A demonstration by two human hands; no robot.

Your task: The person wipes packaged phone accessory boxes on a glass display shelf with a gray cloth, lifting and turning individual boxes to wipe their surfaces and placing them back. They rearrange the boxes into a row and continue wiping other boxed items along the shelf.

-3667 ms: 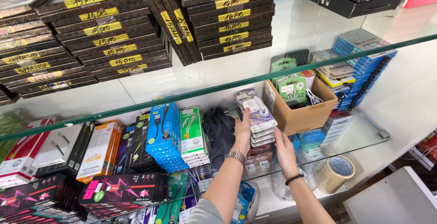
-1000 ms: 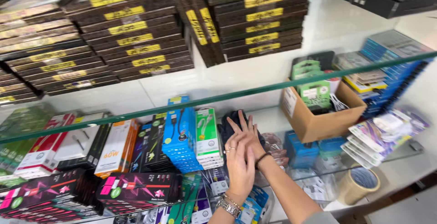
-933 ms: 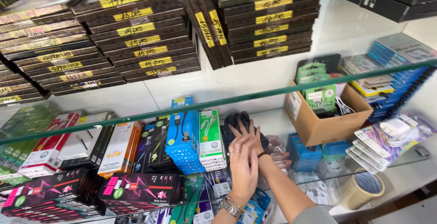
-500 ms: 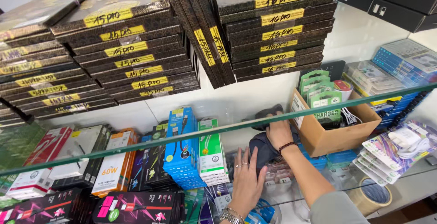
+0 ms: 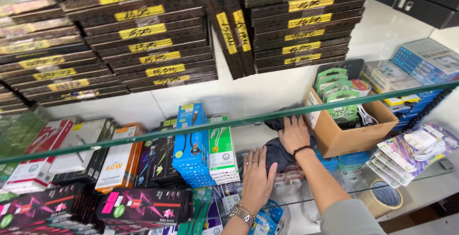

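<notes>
My right hand [image 5: 293,133], with a dark band on its wrist, reaches deep onto the middle glass shelf. Its fingers curl over a dark fabric bundle [image 5: 274,153] wedged between the white-and-green packs [image 5: 222,150] and a cardboard box [image 5: 351,137]. My left hand [image 5: 258,180] wears rings and a metal bracelet. It lies flat with fingers spread just left of the bundle, touching its near edge. The back of the bundle is hidden behind the green edge of the glass shelf [image 5: 143,137].
Blue cable boxes [image 5: 191,149] and orange, white and black packs fill the shelf's left side. The cardboard box holds green charger packs [image 5: 337,89]. At right are loose packets [image 5: 413,151] and a tape roll [image 5: 385,197]. Black flat boxes with yellow labels [image 5: 143,48] are stacked above.
My right hand has moved farther back over the dark bundle, towards the cardboard box. My left hand has dropped from beside it and flattened at the bundle's near edge. The camera has tilted up and come closer.
</notes>
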